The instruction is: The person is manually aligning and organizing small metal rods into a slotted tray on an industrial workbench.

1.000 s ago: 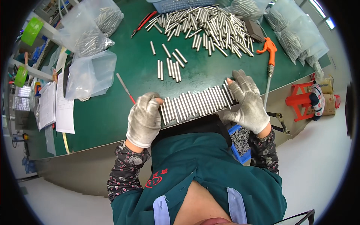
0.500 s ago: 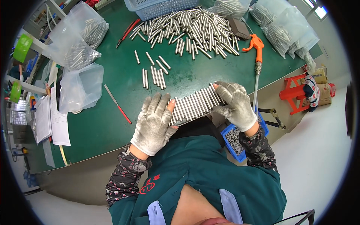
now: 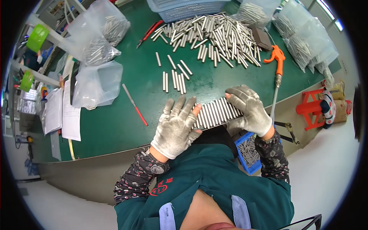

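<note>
Short steel pins stand side by side in a row (image 3: 215,113) at the table's near edge, between my two gloved hands. My left hand (image 3: 174,130) lies against the row's left end with its fingers stretched out and apart. At the other end my right hand (image 3: 249,111) curls round the pins, its bare index fingertip at their far ends and its thumb near their close ends. Both gloves are grey-white with some fingertips bare. Beyond the left hand lie several loose pins (image 3: 178,81). My palms hide the row's outermost pins.
A large pin heap (image 3: 214,36) lies before a blue basket (image 3: 184,10). Red-handled pliers (image 3: 149,33), a red-handled file-like tool (image 3: 135,105) and an orange air gun (image 3: 276,63) lie around. Bags of pins (image 3: 301,42) stand at both sides; a blue pin crate (image 3: 249,153) sits below.
The whole view has shifted, so the table appears further right. My hands have come closer together, and the row of pins between them looks narrower and tighter.
</note>
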`<action>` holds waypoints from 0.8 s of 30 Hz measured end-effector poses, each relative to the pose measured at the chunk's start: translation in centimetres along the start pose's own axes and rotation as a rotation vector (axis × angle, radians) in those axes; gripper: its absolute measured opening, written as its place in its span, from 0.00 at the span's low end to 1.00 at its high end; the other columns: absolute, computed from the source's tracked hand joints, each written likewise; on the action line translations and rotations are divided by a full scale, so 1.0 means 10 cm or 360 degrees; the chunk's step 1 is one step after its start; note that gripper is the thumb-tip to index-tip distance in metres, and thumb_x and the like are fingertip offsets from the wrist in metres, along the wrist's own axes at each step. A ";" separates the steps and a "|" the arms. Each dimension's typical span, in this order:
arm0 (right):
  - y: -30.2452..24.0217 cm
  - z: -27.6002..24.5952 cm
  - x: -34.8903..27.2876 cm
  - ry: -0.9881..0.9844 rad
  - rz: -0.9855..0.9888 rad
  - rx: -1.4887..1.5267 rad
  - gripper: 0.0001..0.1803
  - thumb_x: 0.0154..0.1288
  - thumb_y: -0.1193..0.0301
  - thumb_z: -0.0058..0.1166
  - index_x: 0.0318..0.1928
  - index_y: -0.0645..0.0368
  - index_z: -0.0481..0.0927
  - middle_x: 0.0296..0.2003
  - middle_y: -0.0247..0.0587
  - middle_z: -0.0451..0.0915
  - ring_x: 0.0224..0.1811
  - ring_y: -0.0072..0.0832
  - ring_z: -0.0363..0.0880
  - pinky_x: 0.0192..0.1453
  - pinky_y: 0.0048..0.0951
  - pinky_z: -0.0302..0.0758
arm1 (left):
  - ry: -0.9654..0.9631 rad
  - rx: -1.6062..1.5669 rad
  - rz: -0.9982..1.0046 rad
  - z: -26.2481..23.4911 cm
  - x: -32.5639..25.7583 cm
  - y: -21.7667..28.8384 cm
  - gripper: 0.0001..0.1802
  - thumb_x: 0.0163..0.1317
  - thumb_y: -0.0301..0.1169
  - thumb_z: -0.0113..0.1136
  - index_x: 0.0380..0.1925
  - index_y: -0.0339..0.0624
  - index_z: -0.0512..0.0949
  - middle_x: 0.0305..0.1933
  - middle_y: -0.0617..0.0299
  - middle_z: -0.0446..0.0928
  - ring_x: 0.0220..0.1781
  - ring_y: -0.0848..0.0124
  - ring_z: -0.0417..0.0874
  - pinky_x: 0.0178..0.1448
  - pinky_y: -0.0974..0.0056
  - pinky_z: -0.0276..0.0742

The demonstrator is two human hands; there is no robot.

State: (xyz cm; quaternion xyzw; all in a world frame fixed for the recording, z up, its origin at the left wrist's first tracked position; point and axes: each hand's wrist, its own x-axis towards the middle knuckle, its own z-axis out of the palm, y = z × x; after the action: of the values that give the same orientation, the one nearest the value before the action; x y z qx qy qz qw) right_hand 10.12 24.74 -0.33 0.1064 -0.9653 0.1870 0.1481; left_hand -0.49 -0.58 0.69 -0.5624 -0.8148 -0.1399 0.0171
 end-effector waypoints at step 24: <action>0.03 0.02 -0.04 0.0302 0.0324 0.0425 0.42 0.50 0.41 0.58 0.56 0.63 0.74 0.54 0.52 0.74 0.60 0.50 0.68 0.63 0.46 0.65 | 0.0120 -0.0565 -0.0900 -0.14 0.62 -0.91 0.19 0.52 0.29 0.64 0.43 0.36 0.72 0.36 0.55 0.77 0.38 0.65 0.80 0.46 0.63 0.76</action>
State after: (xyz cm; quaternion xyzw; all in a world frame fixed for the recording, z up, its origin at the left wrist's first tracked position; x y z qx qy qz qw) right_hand 10.34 24.97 -0.77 0.0086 -0.9194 0.3366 0.2033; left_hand -11.37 1.73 1.28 -0.3027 -0.9002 -0.2996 -0.0905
